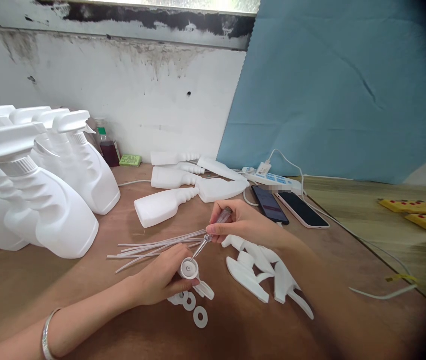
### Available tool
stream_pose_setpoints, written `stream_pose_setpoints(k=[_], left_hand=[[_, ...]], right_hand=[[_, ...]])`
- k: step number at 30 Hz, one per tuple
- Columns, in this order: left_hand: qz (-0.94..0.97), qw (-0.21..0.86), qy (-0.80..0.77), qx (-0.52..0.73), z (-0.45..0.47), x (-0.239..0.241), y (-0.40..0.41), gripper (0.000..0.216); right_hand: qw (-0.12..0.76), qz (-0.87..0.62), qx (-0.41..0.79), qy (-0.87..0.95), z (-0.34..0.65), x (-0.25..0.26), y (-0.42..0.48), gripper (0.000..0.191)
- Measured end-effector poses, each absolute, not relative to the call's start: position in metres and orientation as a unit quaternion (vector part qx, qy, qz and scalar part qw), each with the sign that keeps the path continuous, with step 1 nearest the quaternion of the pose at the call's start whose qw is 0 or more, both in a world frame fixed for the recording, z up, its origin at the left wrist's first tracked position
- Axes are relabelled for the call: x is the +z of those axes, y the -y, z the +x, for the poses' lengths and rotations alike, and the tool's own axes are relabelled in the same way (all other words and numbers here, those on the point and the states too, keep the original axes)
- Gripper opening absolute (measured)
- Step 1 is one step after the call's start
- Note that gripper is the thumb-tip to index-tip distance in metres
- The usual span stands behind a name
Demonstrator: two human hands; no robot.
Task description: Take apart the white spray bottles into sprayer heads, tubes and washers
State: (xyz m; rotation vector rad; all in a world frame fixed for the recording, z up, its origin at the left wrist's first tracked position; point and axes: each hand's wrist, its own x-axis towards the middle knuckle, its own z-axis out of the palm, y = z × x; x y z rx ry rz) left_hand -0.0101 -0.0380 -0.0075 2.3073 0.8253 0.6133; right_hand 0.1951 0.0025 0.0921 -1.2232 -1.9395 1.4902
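Observation:
My left hand [171, 272] is closed round a white spray trigger head [204, 290], its round cap opening turned up toward me. In my right hand [241, 222] is a screwdriver [224, 216] with a clear handle. Its metal shaft slants down to the left, and the tip reaches the rim of the cap opening. Below my left hand lie several flat white washers [200, 317]. Thin white tubes [156, 248] lie behind that hand. More white trigger heads [248, 277] rest in a pile under my right forearm.
White spray bottles [47, 210] with heads fitted stand at the left. Several bottles without heads [165, 205] lie at the back. Two phones [303, 210], a power strip [273, 180] and cables are at the back right. A dark-liquid bottle [108, 150] and a green packet [130, 160] sit by the wall.

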Motion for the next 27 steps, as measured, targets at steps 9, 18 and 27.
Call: stream_pose_setpoints(k=[9,18,27], left_hand=[[0.866,0.317,-0.303,0.240,-0.010,-0.006,0.039,0.016],[0.871,0.321,-0.283,0.242,-0.012,-0.004,0.039,0.019],[0.869,0.326,-0.291,0.234,-0.012,0.001,0.039,0.014]], right_hand=[[0.198,-0.447,0.560,0.669,0.194,0.087,-0.006,0.032],[0.216,-0.443,0.581,0.647,0.203,0.084,-0.012,0.029],[0.206,-0.433,0.590,0.649,0.202,0.085,-0.012,0.031]])
